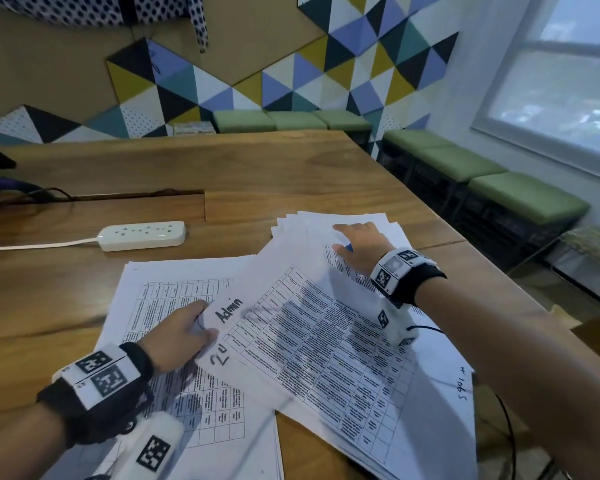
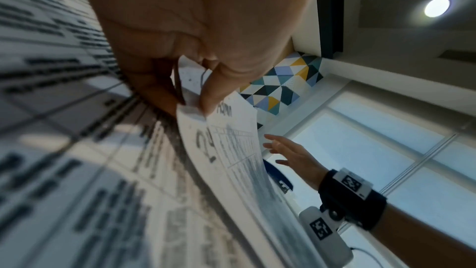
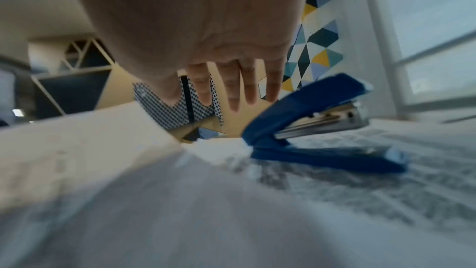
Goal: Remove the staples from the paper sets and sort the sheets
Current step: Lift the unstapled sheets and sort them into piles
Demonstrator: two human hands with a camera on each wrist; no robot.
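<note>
Left hand (image 1: 182,332) pinches paper set (image 1: 312,327); right hand (image 1: 362,247) spread above stapler (image 3: 316,125).

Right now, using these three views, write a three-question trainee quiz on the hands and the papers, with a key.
1. True or false: the left hand pinches the corner of the sheet marked "Admin".
2. Which thing lies on the papers under the right hand? A. scissors B. blue stapler C. pen
3. Fill in: the white power strip lies on the wooden ______, apart from the papers.

Key: 1 true; in the left wrist view the thumb and fingers pinch the sheet's corner. 2 B; the right hand's fingers are spread straight above the stapler and do not grip it. 3 table.
</note>
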